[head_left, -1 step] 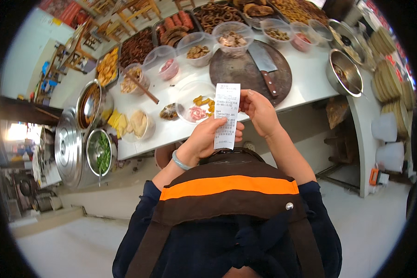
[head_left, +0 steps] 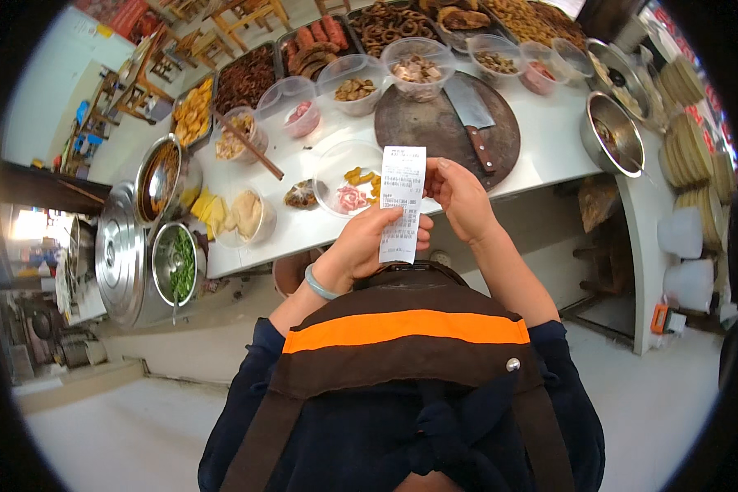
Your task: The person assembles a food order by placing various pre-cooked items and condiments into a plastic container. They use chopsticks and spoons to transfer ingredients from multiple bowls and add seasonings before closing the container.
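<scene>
Two hands [head_left: 369, 246] [head_left: 459, 197] around narrow white printed slip [head_left: 402, 201]

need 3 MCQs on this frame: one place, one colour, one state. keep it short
1. Where does the cleaver lie?
A. on the round chopping board
B. in the metal bowl
C. on the floor

2. What colour is the stripe across the person's apron?
A. green
B. orange
C. white

3. How is the paper slip held?
A. lying flat on the counter
B. crumpled in one fist
C. held upright between both hands

Answers: 1 A, its blade rests on the dark round board. 2 B, a bright orange band crosses the brown fabric. 3 C, the left hand grips its lower part and the right hand its upper edge.
</scene>
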Demonstrator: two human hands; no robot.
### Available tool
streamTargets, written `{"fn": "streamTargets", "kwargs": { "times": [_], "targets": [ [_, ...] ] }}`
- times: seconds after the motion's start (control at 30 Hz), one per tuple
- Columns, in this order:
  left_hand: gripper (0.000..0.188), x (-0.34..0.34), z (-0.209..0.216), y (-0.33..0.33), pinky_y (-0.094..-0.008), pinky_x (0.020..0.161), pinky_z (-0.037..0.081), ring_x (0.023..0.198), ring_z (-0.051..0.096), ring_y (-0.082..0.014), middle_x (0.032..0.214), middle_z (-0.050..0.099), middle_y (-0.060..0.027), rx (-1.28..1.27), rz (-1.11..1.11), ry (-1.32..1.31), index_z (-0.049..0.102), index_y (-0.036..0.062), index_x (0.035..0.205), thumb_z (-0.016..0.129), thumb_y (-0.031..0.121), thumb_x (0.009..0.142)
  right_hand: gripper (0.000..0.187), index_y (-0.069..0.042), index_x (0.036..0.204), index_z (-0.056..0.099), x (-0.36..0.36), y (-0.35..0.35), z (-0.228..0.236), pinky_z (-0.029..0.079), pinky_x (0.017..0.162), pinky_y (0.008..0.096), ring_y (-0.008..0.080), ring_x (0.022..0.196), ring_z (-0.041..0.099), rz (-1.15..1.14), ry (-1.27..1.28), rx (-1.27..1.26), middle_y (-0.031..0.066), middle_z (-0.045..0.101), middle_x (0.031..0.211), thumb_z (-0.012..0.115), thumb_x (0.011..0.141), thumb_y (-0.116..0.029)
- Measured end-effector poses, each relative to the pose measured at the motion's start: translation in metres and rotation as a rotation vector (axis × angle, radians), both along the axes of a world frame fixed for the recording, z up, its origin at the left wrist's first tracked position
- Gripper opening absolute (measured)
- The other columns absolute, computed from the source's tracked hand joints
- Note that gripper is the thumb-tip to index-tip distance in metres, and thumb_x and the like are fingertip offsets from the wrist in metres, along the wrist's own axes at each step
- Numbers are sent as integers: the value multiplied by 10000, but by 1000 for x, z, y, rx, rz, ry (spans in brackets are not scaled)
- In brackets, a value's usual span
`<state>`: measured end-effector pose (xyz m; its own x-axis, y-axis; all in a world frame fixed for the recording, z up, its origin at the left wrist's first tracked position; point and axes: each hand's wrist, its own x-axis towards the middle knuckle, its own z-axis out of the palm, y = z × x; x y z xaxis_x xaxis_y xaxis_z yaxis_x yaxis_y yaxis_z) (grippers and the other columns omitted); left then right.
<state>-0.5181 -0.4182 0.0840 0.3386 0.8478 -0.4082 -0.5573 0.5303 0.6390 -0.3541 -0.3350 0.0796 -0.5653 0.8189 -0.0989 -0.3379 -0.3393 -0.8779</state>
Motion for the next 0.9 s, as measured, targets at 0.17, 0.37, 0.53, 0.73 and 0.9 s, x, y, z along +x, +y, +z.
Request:
{"fn": "streamTargets", "kwargs": {
  "times": [0.17, 0.37, 0.53, 0.73, 0.9],
  "targets": [
    [390, -11, -4, -8, -441, 878, 524, 957, 632, -294, 1101, 602, -197, 19, 72, -54, 416, -39, 1290, 310, 186, 989, 367, 19, 1111, 583, -20, 3, -3, 441, 840, 315, 146, 904, 562, 52, -33, 15, 77, 618, 1021, 352, 990, -239],
    [395, -26, -11, -20, -410, 848, 531, 912, 630, -258, 1046, 608, -155, 56, 211, -110, 412, -39, 1308, 401, 142, 957, 300, 18, 1123, 579, -36, 5, -17, 452, 818, 303, 145, 887, 564, 59, -186, 178, 76, 604, 1005, 416, 961, -175],
    [386, -74, -34, -52, -317, 718, 531, 764, 594, -168, 899, 591, -73, 116, 672, 92, 472, -30, 1232, 563, 51, 866, 318, 14, 1154, 561, -35, 5, -44, 483, 765, 303, 174, 836, 577, -149, -637, 764, 118, 541, 1080, 567, 866, -120],
    [440, -123, -88, -96, -296, 661, 521, 706, 568, -145, 838, 563, -54, -135, 876, 121, 426, -24, 1259, 576, 30, 849, 498, 29, 1228, 482, -63, 26, -94, 504, 690, 305, 186, 770, 597, -226, -1041, 756, 144, 550, 1045, 647, 801, -168],
    [398, -114, -117, -92, -307, 675, 540, 730, 583, -143, 863, 574, -61, -200, 812, 114, 454, -8, 1230, 596, 68, 867, 266, 17, 1049, 502, -79, 42, -123, 433, 471, 250, 114, 534, 539, -101, -845, 177, 56, 560, 701, 578, 808, -68]
  ]
}}
